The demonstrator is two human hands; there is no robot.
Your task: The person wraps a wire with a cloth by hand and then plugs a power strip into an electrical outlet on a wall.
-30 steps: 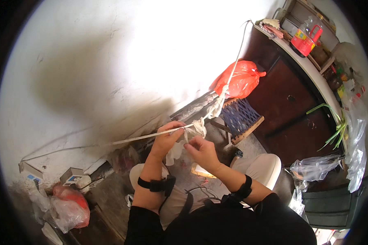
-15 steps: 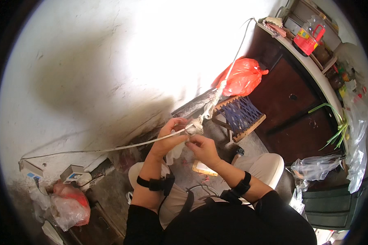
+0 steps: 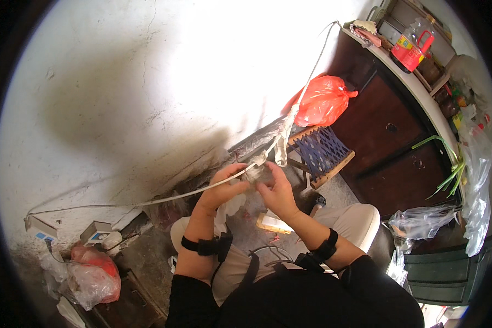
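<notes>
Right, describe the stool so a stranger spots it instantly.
Find the big dark-brown cabinet on the right. Just left of it, below the bulging red bag and beyond the right hand, stands a wooden-framed stool. Only it has a seat of crisscrossed blue straps.

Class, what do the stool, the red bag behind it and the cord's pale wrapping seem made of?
Stool: probably matt wood, its rails brown; blue crisscross straps, fabric or plastic unclear.
Red bag: thin plastic, with glossy creases.
Pale wrapping: perhaps matt cloth, given limp folds.
</notes>
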